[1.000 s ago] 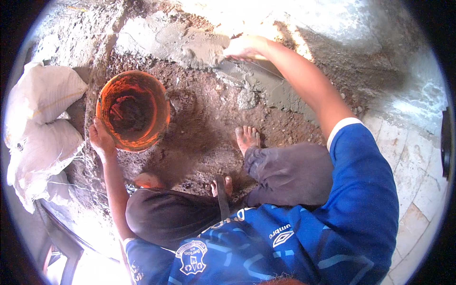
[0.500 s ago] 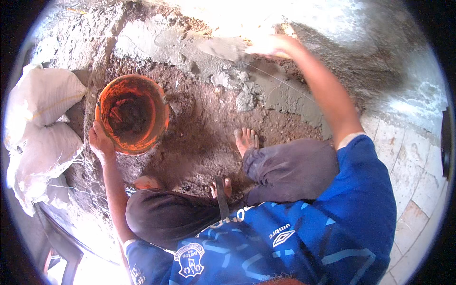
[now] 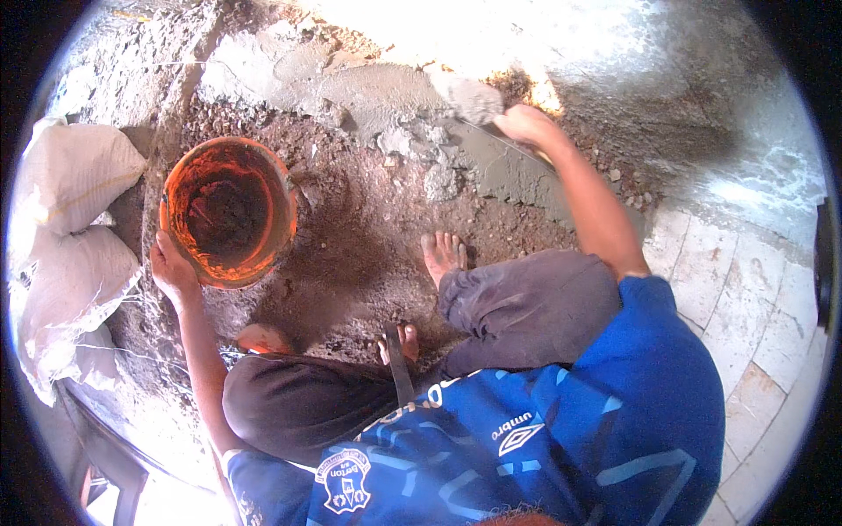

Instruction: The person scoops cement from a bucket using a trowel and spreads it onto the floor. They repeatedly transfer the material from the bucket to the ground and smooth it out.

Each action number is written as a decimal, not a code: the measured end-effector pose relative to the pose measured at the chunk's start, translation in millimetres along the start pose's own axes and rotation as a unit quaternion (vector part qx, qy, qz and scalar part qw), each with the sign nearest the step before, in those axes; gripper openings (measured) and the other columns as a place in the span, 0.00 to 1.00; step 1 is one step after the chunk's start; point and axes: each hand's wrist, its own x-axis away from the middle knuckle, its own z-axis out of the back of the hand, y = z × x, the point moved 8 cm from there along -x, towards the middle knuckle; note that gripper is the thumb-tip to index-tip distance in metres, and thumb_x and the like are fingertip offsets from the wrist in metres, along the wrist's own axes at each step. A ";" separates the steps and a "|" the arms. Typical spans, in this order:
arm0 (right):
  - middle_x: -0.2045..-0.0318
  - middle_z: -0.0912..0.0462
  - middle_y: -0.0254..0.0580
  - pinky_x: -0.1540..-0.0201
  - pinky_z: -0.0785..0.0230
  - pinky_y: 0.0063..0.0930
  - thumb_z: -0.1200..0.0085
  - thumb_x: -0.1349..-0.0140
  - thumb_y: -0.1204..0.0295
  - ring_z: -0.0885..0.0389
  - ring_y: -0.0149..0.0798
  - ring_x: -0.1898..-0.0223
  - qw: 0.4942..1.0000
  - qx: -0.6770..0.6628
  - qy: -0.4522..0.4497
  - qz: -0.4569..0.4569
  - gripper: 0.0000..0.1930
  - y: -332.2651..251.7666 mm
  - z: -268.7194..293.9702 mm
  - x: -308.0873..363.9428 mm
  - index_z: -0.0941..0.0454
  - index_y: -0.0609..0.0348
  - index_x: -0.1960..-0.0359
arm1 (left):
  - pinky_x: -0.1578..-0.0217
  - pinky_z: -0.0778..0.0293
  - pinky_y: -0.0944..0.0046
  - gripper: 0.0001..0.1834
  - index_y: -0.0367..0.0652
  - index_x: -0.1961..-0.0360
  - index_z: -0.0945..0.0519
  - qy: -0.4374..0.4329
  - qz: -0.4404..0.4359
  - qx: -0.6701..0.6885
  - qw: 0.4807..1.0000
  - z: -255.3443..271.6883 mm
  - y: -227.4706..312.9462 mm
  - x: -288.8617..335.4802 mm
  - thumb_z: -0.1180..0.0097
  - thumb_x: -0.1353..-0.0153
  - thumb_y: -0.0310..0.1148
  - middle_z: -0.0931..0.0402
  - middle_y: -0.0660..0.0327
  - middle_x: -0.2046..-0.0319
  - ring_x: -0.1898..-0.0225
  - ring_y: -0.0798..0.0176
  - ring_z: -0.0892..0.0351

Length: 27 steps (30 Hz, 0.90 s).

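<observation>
Far left: two white woven sacks [image 3: 79, 184], one above the other in view, edges frayed, loose threads on the lower one. Just right of them, orange bucket [image 3: 281, 202] on the brown dirt ground [image 3: 351, 223], mouth facing the camera, inside wall smeared, dark toward the bottom. Left hand [image 3: 174, 270] at the bucket's lower-left rim, fingers closed on the edge; forearm runs up from the lower edge of view, past the left knee.

Upper middle: band of wet grey mortar [image 3: 377, 95] across the dirt, smooth on top, lumpy along its near edge, reaching down to the right below the right hand. Thin string [image 3: 167, 63] at upper left, near the band's left end. Below the band, centre: one bare foot [image 3: 445, 254] flat on the dirt, toes toward the mortar; the other foot partly hidden by a dark strap [image 3: 397, 364]. Dark trousers [image 3: 535, 298], knees bent; blue shirt [image 3: 561, 430] fills the lower part.

Right of centre, top: right hand [image 3: 529, 125] closed in a grip on a flat grey tool, likely a trowel [image 3: 474, 99]; blade is blurred and its handle hidden in the fist. Blade points left, over the mortar's upper edge. Far right: pale floor tiles [image 3: 724, 280], dirty, beside the right arm.
</observation>
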 end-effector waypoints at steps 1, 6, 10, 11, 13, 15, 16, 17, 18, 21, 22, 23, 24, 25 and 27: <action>0.65 0.19 0.61 0.59 0.29 0.43 0.64 0.38 0.53 0.19 0.50 0.66 1.000 0.004 -0.006 -0.022 0.29 8.5 6.3 14.2 0.19 0.70 0.65 | 0.68 0.32 0.65 0.23 0.36 0.70 0.24 0.001 -0.008 0.012 1.000 -2.5 17.9 5.0 0.54 0.31 0.48 0.25 0.62 0.74 0.72 0.69 0.32; 0.54 0.21 0.59 0.47 0.31 0.42 0.61 0.43 0.56 0.22 0.54 0.51 0.996 -0.086 0.022 0.015 0.25 -37.2 -5.9 21.6 0.21 0.66 0.58 | 0.67 0.29 0.65 0.21 0.36 0.67 0.24 -0.019 -0.010 0.042 0.999 -16.0 25.1 1.7 0.55 0.31 0.46 0.23 0.60 0.71 0.70 0.69 0.29; 0.51 0.23 0.59 0.44 0.34 0.43 0.59 0.39 0.55 0.24 0.55 0.49 0.996 -0.082 -0.031 0.012 0.25 -89.9 -32.3 33.7 0.21 0.65 0.56 | 0.69 0.28 0.63 0.21 0.36 0.66 0.24 -0.057 0.061 0.221 0.972 -30.8 14.0 5.2 0.55 0.31 0.46 0.22 0.60 0.71 0.70 0.67 0.26; 0.51 0.23 0.59 0.44 0.34 0.43 0.59 0.40 0.55 0.24 0.56 0.49 0.996 -0.054 -0.057 0.038 0.25 -84.1 -32.7 46.5 0.21 0.64 0.55 | 0.69 0.28 0.62 0.22 0.36 0.67 0.24 -0.053 0.049 0.197 0.978 -28.0 14.3 7.1 0.55 0.31 0.46 0.22 0.59 0.72 0.70 0.67 0.26; 0.53 0.22 0.59 0.46 0.33 0.44 0.59 0.42 0.56 0.23 0.56 0.51 0.998 -0.028 -0.051 0.040 0.24 -43.1 -36.5 53.7 0.20 0.63 0.56 | 0.70 0.29 0.61 0.23 0.35 0.69 0.24 -0.027 0.000 0.120 0.992 -11.6 18.0 1.9 0.54 0.32 0.47 0.23 0.58 0.73 0.71 0.66 0.26; 0.58 0.20 0.60 0.50 0.30 0.45 0.59 0.43 0.56 0.21 0.57 0.56 0.999 -0.004 -0.026 0.040 0.24 7.7 -37.3 48.9 0.20 0.63 0.59 | 0.70 0.30 0.59 0.24 0.34 0.71 0.25 0.007 -0.058 0.010 0.998 -8.1 15.7 -1.9 0.54 0.32 0.48 0.24 0.56 0.75 0.72 0.65 0.28; 0.60 0.20 0.61 0.52 0.29 0.45 0.60 0.43 0.56 0.20 0.57 0.58 0.997 0.020 -0.028 0.069 0.24 12.0 -28.7 46.7 0.20 0.64 0.60 | 0.70 0.31 0.58 0.25 0.34 0.72 0.25 0.023 -0.085 -0.048 0.995 -6.3 17.3 -2.0 0.53 0.33 0.48 0.25 0.55 0.76 0.72 0.64 0.29; 0.64 0.19 0.61 0.56 0.29 0.44 0.61 0.41 0.55 0.19 0.54 0.62 0.994 0.043 -0.048 0.093 0.25 -4.5 -15.7 42.9 0.20 0.65 0.63 | 0.69 0.33 0.59 0.25 0.34 0.71 0.25 0.018 -0.031 -0.020 0.999 -7.8 17.9 1.1 0.54 0.32 0.49 0.26 0.55 0.77 0.74 0.63 0.32; 0.67 0.19 0.61 0.59 0.29 0.43 0.61 0.40 0.54 0.19 0.51 0.65 0.988 0.066 -0.068 0.119 0.26 -21.0 -4.7 35.8 0.19 0.66 0.66 | 0.69 0.33 0.60 0.25 0.34 0.72 0.25 0.023 -0.024 -0.028 0.999 -4.0 23.6 5.0 0.54 0.32 0.49 0.26 0.54 0.77 0.74 0.63 0.32; 0.77 0.23 0.54 0.68 0.33 0.42 0.62 0.37 0.55 0.25 0.43 0.74 0.974 0.040 -0.055 0.218 0.24 -113.4 29.7 9.2 0.24 0.66 0.74 | 0.69 0.33 0.60 0.25 0.34 0.73 0.26 0.030 -0.005 -0.045 0.999 6.2 20.4 3.8 0.54 0.32 0.48 0.27 0.54 0.78 0.75 0.62 0.33; 0.78 0.23 0.54 0.68 0.31 0.44 0.61 0.39 0.56 0.24 0.46 0.77 0.966 -0.004 0.005 0.260 0.25 -133.3 34.2 -21.0 0.24 0.70 0.74 | 0.69 0.32 0.60 0.25 0.34 0.73 0.26 0.021 -0.002 -0.040 0.999 0.7 15.7 -1.5 0.54 0.32 0.48 0.27 0.54 0.79 0.75 0.62 0.33; 0.83 0.25 0.46 0.74 0.33 0.42 0.57 0.38 0.57 0.27 0.40 0.81 0.962 -0.064 0.015 0.264 0.23 -132.9 36.5 -44.4 0.24 0.68 0.76 | 0.70 0.32 0.59 0.25 0.34 0.73 0.26 0.017 -0.001 -0.036 0.999 -3.5 13.4 -3.6 0.54 0.32 0.48 0.27 0.55 0.79 0.75 0.63 0.33; 0.83 0.25 0.44 0.74 0.34 0.41 0.56 0.37 0.58 0.28 0.39 0.81 0.957 -0.137 -0.020 0.254 0.22 -141.9 31.7 -68.2 0.24 0.66 0.77 | 0.70 0.32 0.59 0.24 0.34 0.74 0.26 0.019 0.003 -0.037 0.999 -3.3 9.3 -6.4 0.54 0.32 0.48 0.27 0.55 0.79 0.75 0.63 0.32; 0.84 0.25 0.43 0.75 0.34 0.40 0.55 0.37 0.59 0.29 0.39 0.82 0.947 -0.210 -0.053 0.239 0.21 -146.2 25.1 -101.1 0.23 0.64 0.77 | 0.71 0.33 0.59 0.23 0.35 0.73 0.25 0.016 -0.012 -0.045 0.999 -5.2 7.0 -10.2 0.54 0.32 0.47 0.28 0.55 0.80 0.75 0.63 0.32; 0.81 0.23 0.41 0.73 0.33 0.38 0.54 0.36 0.58 0.28 0.37 0.79 0.951 -0.185 -0.086 0.234 0.20 -175.2 20.9 -118.6 0.23 0.61 0.77 | 0.73 0.34 0.59 0.23 0.35 0.74 0.27 0.026 -0.034 -0.044 0.998 2.3 8.7 -8.9 0.54 0.32 0.46 0.29 0.56 0.81 0.77 0.64 0.36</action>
